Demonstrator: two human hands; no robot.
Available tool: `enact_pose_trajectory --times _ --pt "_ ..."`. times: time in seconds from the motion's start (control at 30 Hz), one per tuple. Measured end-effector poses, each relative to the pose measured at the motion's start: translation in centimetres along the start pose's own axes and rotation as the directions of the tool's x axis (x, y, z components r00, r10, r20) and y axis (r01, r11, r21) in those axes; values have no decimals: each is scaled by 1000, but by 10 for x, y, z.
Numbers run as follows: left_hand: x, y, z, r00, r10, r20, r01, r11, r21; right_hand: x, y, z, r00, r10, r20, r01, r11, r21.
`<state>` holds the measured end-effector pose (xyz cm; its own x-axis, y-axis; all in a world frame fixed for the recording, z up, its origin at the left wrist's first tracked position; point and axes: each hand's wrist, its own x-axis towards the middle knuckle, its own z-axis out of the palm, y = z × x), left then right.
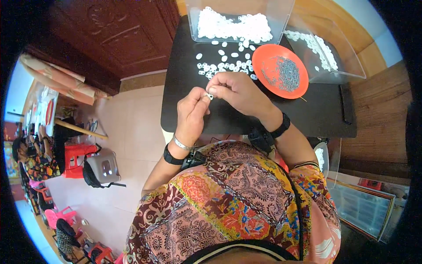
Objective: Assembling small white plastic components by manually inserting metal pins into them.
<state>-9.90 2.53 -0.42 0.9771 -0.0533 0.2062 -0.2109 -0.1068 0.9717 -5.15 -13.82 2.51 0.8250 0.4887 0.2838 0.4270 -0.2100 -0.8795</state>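
Close to the front of the black table (184,83), my left hand (191,112) pinches a small white plastic piece with holes (209,96) between thumb and fingers. My right hand (237,92) meets it there, its thumb and fingertips closed against the same piece. Whether the right fingertips also hold something tiny is hidden. Just beyond my hands lie many loose white pieces (220,67), some smooth ovals and some with holes. Right of them sits an orange-red plate (262,66) with a heap of small grey metal pins (288,74).
A clear bin (192,26) of white pieces stands at the table's far edge, and another clear bin (351,61) is at the far right. On the left are a grey-backed chair (105,167), a red stool (74,158) and another person (37,165) at a table.
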Motion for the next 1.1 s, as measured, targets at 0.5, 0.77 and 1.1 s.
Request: enact_pose_trajectory --times 0.5,0.77,1.1 --pt "-10 -10 -1 997 -32 66 30 999 32 -13 0 7 995 104 8 -102 989 -107" --pt "-5 -25 -19 981 -192 -21 179 947 -268 39 18 -29 999 -27 -42 9 920 -392" --pt "-8 -38 -25 985 -167 -54 126 890 -438 127 78 -4 996 -19 86 77 658 -749"
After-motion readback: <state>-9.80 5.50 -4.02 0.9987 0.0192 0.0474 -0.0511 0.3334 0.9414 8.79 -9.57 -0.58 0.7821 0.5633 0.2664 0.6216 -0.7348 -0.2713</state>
